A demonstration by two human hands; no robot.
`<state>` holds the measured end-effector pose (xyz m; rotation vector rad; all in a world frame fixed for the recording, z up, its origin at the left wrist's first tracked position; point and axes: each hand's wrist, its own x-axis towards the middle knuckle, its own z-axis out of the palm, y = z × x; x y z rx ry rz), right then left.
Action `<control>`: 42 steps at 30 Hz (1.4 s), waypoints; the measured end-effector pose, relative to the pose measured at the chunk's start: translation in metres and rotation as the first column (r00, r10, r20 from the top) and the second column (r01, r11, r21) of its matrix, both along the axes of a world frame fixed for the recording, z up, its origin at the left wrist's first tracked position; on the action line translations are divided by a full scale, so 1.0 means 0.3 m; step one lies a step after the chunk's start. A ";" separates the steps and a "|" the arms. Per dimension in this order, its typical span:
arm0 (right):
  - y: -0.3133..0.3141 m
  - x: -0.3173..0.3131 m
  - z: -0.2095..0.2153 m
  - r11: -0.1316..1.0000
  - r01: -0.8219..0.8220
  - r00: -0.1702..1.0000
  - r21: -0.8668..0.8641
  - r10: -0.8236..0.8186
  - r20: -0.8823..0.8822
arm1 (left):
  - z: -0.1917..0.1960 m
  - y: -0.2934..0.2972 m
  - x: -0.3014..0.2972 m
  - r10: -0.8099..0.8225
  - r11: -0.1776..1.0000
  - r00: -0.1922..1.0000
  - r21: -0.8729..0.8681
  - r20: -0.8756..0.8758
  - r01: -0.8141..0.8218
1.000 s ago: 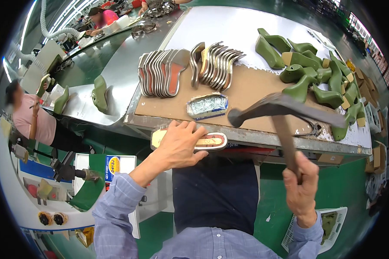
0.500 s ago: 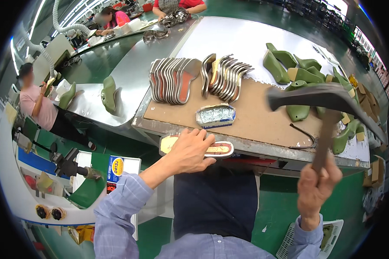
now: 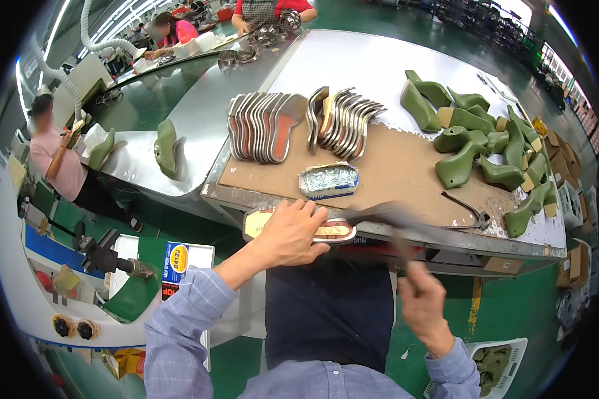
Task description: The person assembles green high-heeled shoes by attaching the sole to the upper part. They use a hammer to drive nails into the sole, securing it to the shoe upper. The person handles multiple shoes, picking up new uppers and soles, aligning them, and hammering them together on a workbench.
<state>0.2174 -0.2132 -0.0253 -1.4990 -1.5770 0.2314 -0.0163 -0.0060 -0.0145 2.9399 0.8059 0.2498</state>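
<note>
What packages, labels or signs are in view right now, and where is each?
Foil-lined open box: bench front, rectangular, silver with blue-white sides.
Round label: white cabinet below the left hand, yellow on blue.
Cardboard boxes: far right floor, brown.

The person wore a long-sleeved shirt of pale blue cloth with a fine check. Behind the left hand [image 3: 287, 234] the cuff was pushed back partway up the forearm, bunched in soft folds. Below the right hand [image 3: 422, 307] the sleeve reached the wrist, its cuff closing snugly. A dark navy apron hung down the front between both hands, which were bare, without gloves.
</note>
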 end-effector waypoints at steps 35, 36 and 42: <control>-0.008 -0.056 -0.094 0.996 0.076 0.973 0.036 -0.066 -0.221 | 0.002 -0.026 0.015 0.104 0.994 0.995 -0.019 -0.007 -0.104; -0.001 -0.061 -0.087 0.998 0.065 0.990 0.013 -0.062 -0.123 | -0.004 -0.024 0.016 0.104 0.994 0.995 -0.013 0.001 -0.104; 0.047 -0.014 -0.021 0.997 -0.036 0.999 -0.061 0.035 -0.009 | -0.019 -0.026 0.021 0.104 0.994 0.994 0.036 0.013 -0.104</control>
